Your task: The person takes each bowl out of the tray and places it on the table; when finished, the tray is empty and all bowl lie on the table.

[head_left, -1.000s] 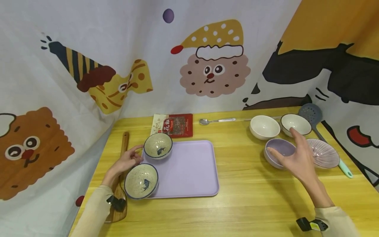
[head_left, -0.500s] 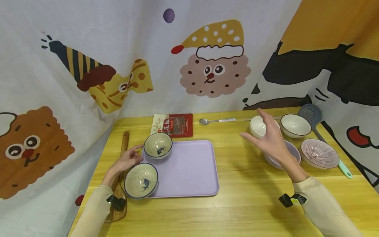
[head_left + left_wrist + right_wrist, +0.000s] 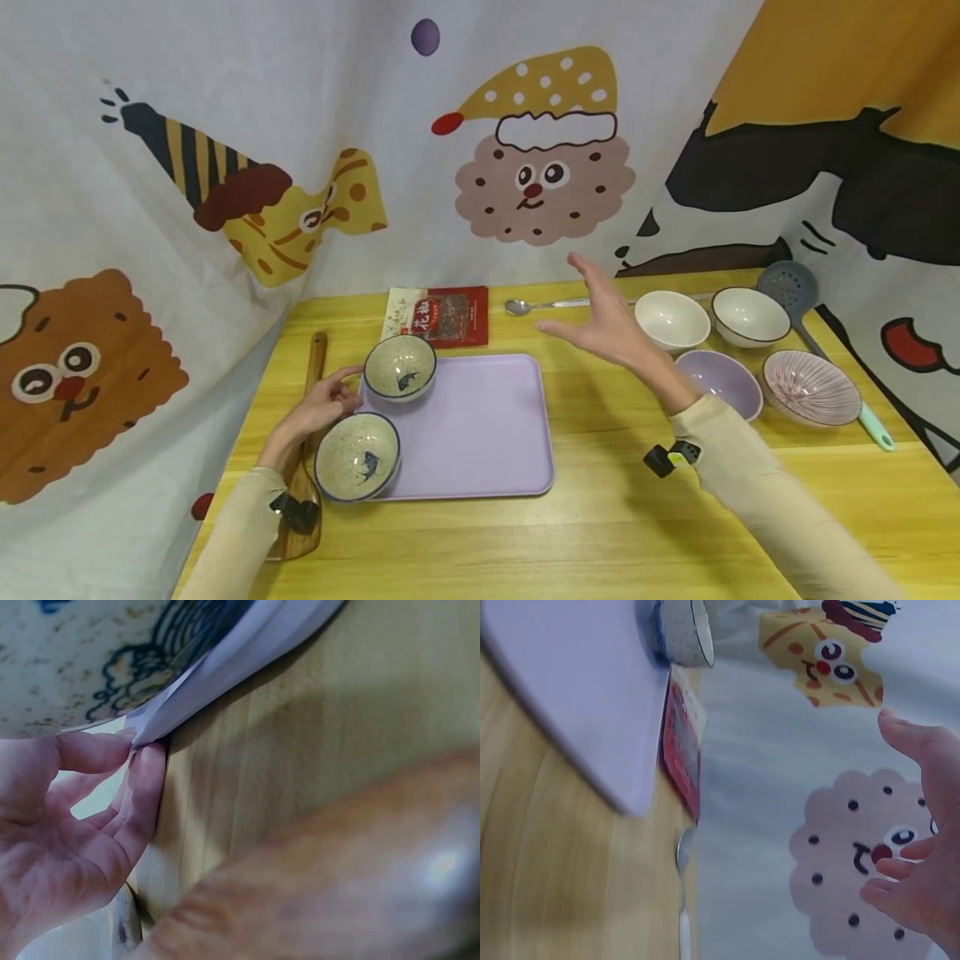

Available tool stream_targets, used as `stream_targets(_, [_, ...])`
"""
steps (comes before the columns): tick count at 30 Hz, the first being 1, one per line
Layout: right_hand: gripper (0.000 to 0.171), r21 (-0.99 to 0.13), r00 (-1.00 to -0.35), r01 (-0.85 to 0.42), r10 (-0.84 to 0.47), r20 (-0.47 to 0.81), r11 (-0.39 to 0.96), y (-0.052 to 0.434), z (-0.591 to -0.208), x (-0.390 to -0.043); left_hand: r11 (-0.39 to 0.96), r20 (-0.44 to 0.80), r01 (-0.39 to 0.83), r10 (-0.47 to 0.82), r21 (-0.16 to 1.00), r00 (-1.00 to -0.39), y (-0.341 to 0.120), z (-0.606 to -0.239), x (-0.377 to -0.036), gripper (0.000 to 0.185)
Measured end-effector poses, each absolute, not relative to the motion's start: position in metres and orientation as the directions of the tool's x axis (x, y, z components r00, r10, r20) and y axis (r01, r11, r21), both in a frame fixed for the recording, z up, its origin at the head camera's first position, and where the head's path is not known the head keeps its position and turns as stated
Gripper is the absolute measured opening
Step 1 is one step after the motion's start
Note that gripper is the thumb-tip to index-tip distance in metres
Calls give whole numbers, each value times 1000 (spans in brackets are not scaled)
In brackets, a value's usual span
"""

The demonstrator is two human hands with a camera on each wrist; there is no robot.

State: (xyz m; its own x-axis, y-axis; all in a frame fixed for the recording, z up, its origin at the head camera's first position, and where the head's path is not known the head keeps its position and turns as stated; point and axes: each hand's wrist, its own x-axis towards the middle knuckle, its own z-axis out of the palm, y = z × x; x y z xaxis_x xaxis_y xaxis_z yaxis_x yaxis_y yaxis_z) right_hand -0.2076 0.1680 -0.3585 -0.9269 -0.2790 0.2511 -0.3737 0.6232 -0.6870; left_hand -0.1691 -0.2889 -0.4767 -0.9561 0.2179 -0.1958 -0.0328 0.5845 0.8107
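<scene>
My left hand [image 3: 324, 408] is at the left edge of the lilac tray [image 3: 480, 433]; the left wrist view shows thumb and finger pinching the tray's rim [image 3: 191, 697]. Two speckled bowls with blue fish sit at the tray's left side: one, the rear bowl [image 3: 397, 368], on the back corner, the other, the front bowl [image 3: 354, 460], overlapping the left edge. My right hand [image 3: 611, 327] is raised above the table between the tray and the bowls on the right. Its thumb and fingers are spread, with nothing between them, as the right wrist view of this hand [image 3: 934, 862] also shows.
On the right stand a white bowl [image 3: 670, 321], a dark-rimmed bowl [image 3: 750, 317], a purple bowl [image 3: 723, 379] and a striped bowl [image 3: 813, 387], beside a grey skimmer [image 3: 787, 287]. A red spice packet [image 3: 450, 317] and a spoon [image 3: 517, 307] lie at the back. A wooden spatula [image 3: 302, 546] lies left.
My right hand has moved left from over the purple and striped bowls toward the tray, staying spread. The left hand, tray and all the bowls have kept their places.
</scene>
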Motion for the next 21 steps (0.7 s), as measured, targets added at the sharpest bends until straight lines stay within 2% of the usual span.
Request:
stream_targets(13, [117, -719, -878, -420, -450, 166, 554, 90, -360, -225, 591, -203, -44, 206, 805, -957, -292, -478, -170, 61])
stream_targets(21, [121, -723, -825, -456, -552, 125, 518, 48, -370, -234, 600, -220, -54, 208, 798, -953, -290, -476, -171, 62])
